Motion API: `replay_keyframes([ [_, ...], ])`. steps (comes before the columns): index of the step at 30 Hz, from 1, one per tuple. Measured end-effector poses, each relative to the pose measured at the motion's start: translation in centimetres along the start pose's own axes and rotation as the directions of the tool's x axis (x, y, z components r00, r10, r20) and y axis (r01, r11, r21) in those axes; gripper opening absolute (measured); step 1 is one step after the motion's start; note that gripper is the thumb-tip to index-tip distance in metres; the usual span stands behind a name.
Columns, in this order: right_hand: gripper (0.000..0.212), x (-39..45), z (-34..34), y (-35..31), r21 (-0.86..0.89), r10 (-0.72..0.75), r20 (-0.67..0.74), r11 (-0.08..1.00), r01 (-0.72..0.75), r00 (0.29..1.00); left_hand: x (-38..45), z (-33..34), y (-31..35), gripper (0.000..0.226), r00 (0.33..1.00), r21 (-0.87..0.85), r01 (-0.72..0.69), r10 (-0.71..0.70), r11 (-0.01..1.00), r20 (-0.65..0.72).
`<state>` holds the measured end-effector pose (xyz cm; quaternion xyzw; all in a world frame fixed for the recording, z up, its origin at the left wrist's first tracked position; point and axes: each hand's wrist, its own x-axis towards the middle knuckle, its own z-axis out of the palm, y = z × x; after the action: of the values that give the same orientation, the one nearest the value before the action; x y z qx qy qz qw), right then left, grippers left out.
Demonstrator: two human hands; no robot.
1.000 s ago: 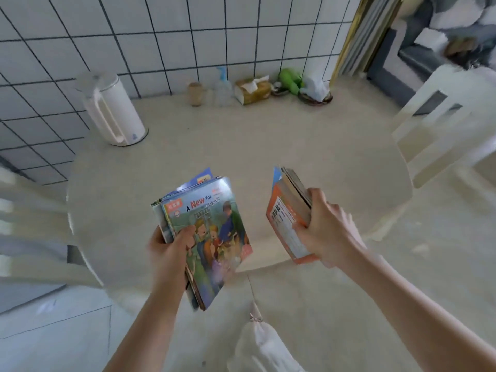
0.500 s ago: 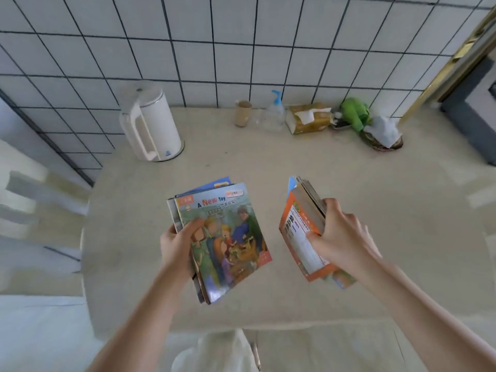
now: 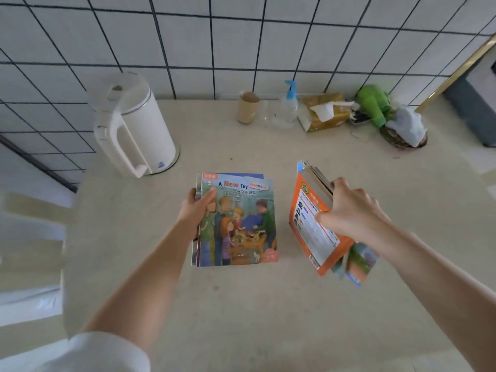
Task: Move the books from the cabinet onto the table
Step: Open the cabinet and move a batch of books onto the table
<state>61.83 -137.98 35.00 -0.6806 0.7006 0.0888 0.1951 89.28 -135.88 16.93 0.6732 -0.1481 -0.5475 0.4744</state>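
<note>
Left hand (image 3: pixel 197 210) grips the "A New Toy" stack (image 3: pixel 236 221) by its spine edge, flat, low over the table (image 3: pixel 241 304). Right hand (image 3: pixel 351 210) clutches the orange-covered stack (image 3: pixel 312 226), tilted on edge, long axis running away from the person; it looks further from lying flat.

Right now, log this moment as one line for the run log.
left hand: grips picture-book stack, flat over table | right hand: grips orange book bundle, tilted | kettle: upright, rear left

A home dining corner: a round beige table (image 3: pixel 241 304) against a white tiled wall (image 3: pixel 241 49), with an electric kettle (image 3: pixel 134 124), pump bottle (image 3: pixel 288 106) and tissue pack (image 3: pixel 323 112) along the table's far edge.
</note>
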Motion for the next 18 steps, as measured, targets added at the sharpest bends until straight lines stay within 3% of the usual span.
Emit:
replay_keyframes([
  [5,0.037,2.3,0.0,-1.5,-0.009,0.019,0.053,1.000,-0.018,0.998,4.3,-0.4,-0.8,0.019,0.997,0.086,-0.038,0.043,0.996,-0.058],
  [11,0.037,4.3,-0.4,-3.4,-0.007,0.007,0.100,1.000,-0.006,0.995,6.5,-0.8,-1.7,0.037,0.992,0.263,0.011,0.023,0.965,-0.126],
  [15,0.036,5.6,-0.6,-4.3,0.000,0.014,0.128,1.000,-0.014,0.992,6.5,-0.8,-1.6,0.036,0.988,0.498,-0.029,0.101,0.867,-0.117],
  [18,0.038,6.3,-0.7,-4.6,0.000,0.023,0.156,1.000,-0.023,0.987,4.3,-0.2,-1.1,0.053,0.981,0.707,-0.026,0.153,0.707,-0.116],
])
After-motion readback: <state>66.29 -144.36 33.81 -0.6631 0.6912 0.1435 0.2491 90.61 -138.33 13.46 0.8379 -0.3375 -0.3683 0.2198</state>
